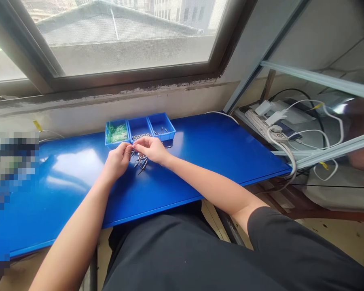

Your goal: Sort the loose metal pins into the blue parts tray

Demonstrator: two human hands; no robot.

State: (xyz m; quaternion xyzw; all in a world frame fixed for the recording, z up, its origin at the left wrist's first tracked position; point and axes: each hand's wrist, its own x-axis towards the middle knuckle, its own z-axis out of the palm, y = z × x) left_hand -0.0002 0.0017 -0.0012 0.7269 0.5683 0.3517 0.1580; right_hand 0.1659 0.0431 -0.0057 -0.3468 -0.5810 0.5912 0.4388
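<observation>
Where the left hand point(118, 159) and right hand point(154, 150) meet, pinched narrow near metal pins point(143, 164) on the counter point(224, 149), any held piece is indiscernible.

Held left hand point(118, 161) and right hand point(153, 149) close together out front, with curled fingers point(140, 147) pinching tip beside tip! Had both bare forearms point(77, 220) slanting inward, and right elbow point(242, 213) slightly bent.
</observation>
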